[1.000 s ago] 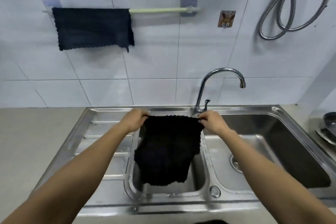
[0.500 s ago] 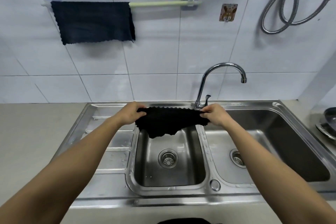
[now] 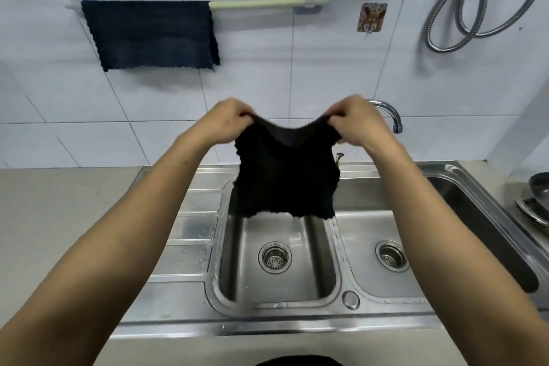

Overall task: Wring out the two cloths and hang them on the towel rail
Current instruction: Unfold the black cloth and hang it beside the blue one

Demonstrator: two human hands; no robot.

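hung cloth [image 3: 150, 34]: dark blue, draped over L end of towel rail [image 3: 258, 4]; hangs flat, looks done.
rail room: bare pale-green stretch from cloth's R edge to R bracket; looks wide enough for 2nd cloth w/o overlap, my guess.
left hand [image 3: 228, 123]: fingers curled, pinching top L corner of black cloth [image 3: 285, 178].
black cloth: held up in air over L basin of sink [image 3: 490, 187], spread btwn both hands, top edge sagging in middle, bottom edge hanging free above basin.
handling: soft, limp, prob damp so a bit heavier; not fragile, not slippery. Corners = best hold, keeps it spread for draping.
right hand [image 3: 355, 123]: fingers curled, pinching top R corner.
obstacles: tap [image 3: 389, 111] just behind R hand; hook [image 3: 371, 17] & hose [image 3: 487, 3] on wall to R of rail, apart from it.
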